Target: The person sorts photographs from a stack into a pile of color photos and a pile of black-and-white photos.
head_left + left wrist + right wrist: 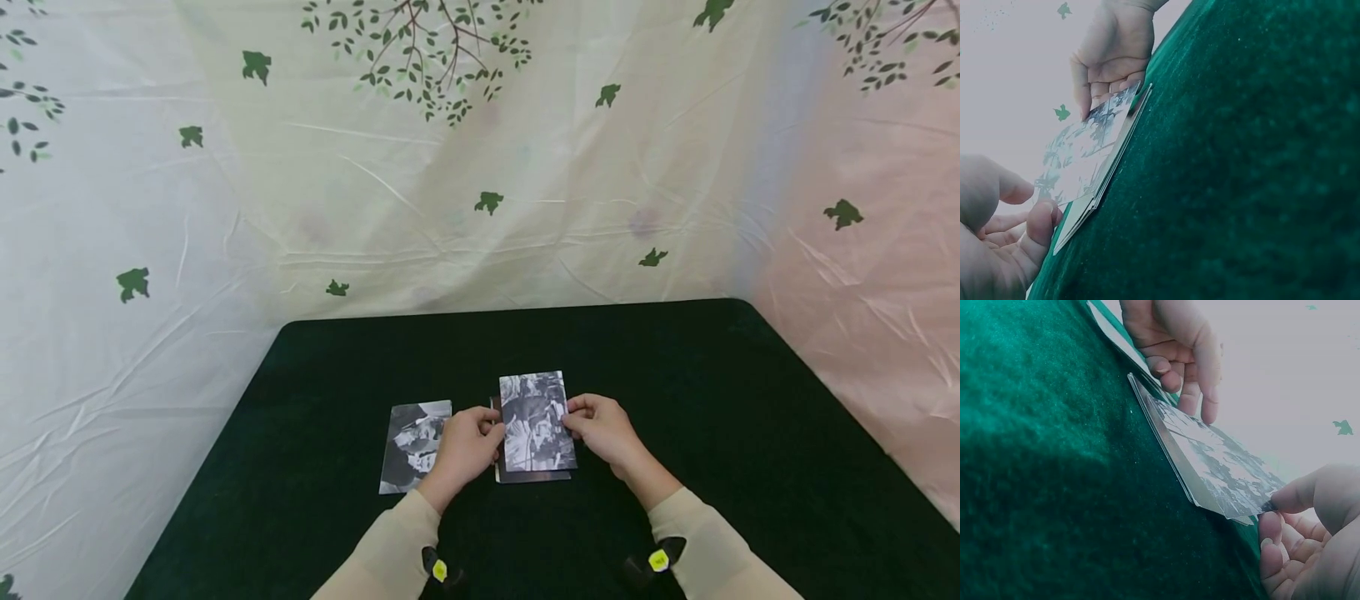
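A black-and-white photo print [536, 421] is held between both hands, slightly raised over a small stack of prints [534, 477]. My left hand [471, 442] pinches its left edge between thumb and fingers. At its right edge, my right hand [604, 427] pinches the print; the right wrist view shows the thumb [1297, 492] on top and curled fingers beneath. The stack's layered edges [1107, 181] show under the raised print in the left wrist view. Another black-and-white print [411, 446] lies on the left, partly hidden by the left hand.
A dark green cloth [675, 358] covers the table. Behind and beside it hangs a pale curtain [420, 208] printed with leaves and branches. Pale sleeves [393, 542] and wrist-worn devices with yellow tags [658, 560] reach in from the front.
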Demonstrator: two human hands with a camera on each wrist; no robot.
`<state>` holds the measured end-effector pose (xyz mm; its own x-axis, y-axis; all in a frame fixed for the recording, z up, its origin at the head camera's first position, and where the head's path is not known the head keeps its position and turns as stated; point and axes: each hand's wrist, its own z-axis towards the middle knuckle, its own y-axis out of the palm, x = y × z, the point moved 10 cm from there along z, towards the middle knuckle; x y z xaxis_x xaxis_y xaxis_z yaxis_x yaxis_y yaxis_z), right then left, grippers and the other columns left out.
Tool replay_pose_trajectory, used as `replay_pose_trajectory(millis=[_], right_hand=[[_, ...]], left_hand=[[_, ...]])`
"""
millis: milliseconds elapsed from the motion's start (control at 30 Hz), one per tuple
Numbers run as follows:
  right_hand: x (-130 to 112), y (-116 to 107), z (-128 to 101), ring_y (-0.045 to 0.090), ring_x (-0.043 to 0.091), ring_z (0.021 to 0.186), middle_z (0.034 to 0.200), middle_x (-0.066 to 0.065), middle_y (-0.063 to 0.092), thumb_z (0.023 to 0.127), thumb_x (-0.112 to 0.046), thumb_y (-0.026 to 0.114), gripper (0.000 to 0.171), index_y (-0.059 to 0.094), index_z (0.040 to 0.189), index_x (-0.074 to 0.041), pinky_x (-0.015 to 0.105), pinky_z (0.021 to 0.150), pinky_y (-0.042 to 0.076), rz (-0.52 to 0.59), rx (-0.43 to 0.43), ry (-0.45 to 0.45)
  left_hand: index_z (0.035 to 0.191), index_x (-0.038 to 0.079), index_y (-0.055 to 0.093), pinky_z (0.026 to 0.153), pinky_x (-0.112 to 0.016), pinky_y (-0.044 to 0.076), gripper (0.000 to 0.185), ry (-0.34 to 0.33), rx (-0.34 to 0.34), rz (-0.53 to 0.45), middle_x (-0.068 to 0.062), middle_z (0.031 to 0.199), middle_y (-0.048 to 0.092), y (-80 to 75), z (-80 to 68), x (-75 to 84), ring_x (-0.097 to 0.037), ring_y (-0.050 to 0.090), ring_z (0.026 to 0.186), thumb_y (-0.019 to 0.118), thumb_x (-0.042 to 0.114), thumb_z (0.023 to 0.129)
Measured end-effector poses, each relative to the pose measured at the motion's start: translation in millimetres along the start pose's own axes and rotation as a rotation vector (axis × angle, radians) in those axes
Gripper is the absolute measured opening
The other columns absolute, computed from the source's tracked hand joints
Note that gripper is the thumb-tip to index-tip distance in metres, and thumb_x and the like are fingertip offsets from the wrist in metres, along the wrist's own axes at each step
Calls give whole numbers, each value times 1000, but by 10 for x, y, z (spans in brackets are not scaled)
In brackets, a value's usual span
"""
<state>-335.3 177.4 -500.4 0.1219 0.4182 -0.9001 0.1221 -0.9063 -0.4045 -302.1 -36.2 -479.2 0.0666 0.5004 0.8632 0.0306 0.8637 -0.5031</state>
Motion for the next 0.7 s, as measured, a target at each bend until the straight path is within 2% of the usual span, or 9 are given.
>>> replay_pose_trajectory(millis=[367,433,633,700], right_hand=[[-3,1,-4,58,21,80,91,9,62,96,-22,60,20,64,107,-5,32,68,50,8,-2,-1],[-3,13,-3,59,22,79,91,9,62,96,-23,60,21,64,106,-6,32,68,50,20,-4,-1],[-11,42,-2,60,22,77,89,8,64,94,-25,63,20,66,103,-7,32,68,51,45,-8,-5],[-17,45,-11,60,22,77,88,8,64,94,-26,63,20,67,103,-8,32,67,50,47,-7,-6]], left_hand=[[111,2,67,52,-30,51,24,-47,16,-87,-3,72,63,4,10,-53,-15,60,55,62,16,92],[108,4,68,53,-30,51,20,-52,40,-88,-2,73,63,-13,12,-64,-15,60,56,62,16,92],[94,7,71,54,-28,50,10,-14,168,-63,0,74,62,-130,18,-44,-12,59,58,65,13,90],[93,7,71,53,-28,50,9,-11,187,-66,0,73,63,-149,16,-41,-12,59,57,65,12,89]])
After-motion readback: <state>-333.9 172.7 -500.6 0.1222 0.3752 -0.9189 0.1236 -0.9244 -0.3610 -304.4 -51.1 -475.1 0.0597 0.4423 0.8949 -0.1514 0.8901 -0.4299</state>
